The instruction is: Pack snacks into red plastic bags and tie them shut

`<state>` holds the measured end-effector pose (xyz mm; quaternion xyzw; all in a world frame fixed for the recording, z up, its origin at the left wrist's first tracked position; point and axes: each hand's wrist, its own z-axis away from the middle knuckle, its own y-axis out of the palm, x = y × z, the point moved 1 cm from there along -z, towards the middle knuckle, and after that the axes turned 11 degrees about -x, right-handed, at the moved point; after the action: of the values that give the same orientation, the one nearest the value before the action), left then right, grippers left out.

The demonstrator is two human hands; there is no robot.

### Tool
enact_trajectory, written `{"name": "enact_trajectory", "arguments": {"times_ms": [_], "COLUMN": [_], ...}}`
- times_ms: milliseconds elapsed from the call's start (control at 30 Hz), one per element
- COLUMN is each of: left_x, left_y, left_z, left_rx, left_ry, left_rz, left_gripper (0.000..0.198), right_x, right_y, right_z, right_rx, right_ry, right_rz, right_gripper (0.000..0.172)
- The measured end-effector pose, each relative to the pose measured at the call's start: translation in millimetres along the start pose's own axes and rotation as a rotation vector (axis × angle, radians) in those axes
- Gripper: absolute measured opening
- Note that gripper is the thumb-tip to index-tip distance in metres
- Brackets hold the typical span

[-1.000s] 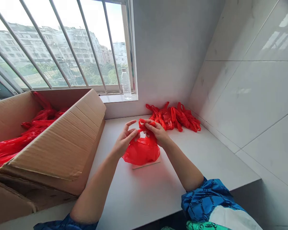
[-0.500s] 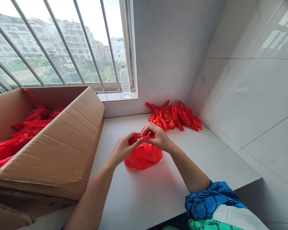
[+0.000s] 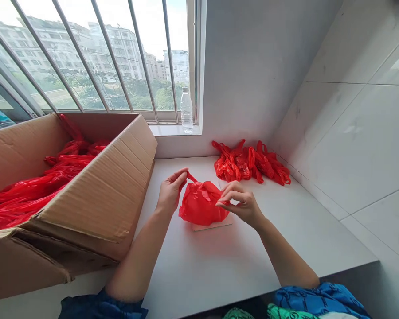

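Note:
A full, rounded red plastic bag [image 3: 202, 206] rests on a thin pale flat piece [image 3: 216, 227] on the white counter. At its upper left, my left hand [image 3: 171, 188] pinches a twisted handle of the bag and pulls it outward. My right hand [image 3: 239, 203] is at the bag's right side, its fingers curled together on the red plastic there. Its fingertips partly hide what they grip. What is inside the bag cannot be seen.
At left stands a big open cardboard box [image 3: 99, 190] holding red plastic bags [image 3: 60, 173]. More red bags [image 3: 249, 161] are heaped at the back by the wall. A clear bottle [image 3: 186, 110] stands on the sill of the barred window. The counter [image 3: 199, 279] has a front edge.
My hands, together above the bag before, have parted to its two sides. The left now draws a handle out. The bag looks rounder and tighter, and the view has shifted left.

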<state>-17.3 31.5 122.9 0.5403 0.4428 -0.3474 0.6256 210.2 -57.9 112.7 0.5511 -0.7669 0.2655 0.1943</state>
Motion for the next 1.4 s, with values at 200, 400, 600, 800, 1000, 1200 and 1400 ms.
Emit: {"name": "enact_trajectory", "arguments": {"times_ms": [200,400,600,800,1000,1200,1400], "left_x": [24,16,22,75,107,116,118], "left_y": [-16.7,-40.7,-14.5,-6.3,-30.7,-32.7,-31.7], "left_z": [-26,-7,28,25,18,19,21], "left_rx": [-0.165,0.068,0.322,0.494,0.477,0.511,0.543], "left_ry": [0.031,0.066,0.443,0.761,0.844,0.822,0.783], "left_rz": [-0.055,-0.588,-1.198,-1.303,-1.349,-1.4,-1.427], "left_gripper": [0.041,0.072,0.064,0.066,0.066,0.066,0.067], "right_x": [-19,-44,-63,-90,-107,-108,-111], "right_y": [-36,-65,-16,42,49,52,52], "right_z": [63,70,42,36,56,60,63], "right_rx": [0.094,0.092,0.402,0.407,0.448,0.514,0.526], "right_ry": [0.444,0.615,0.272,0.255,0.24,0.219,0.18], "right_rz": [-0.136,0.096,0.335,0.372,0.463,0.52,0.527], "right_gripper": [0.012,0.054,0.097,0.1,0.095,0.089,0.083]}}
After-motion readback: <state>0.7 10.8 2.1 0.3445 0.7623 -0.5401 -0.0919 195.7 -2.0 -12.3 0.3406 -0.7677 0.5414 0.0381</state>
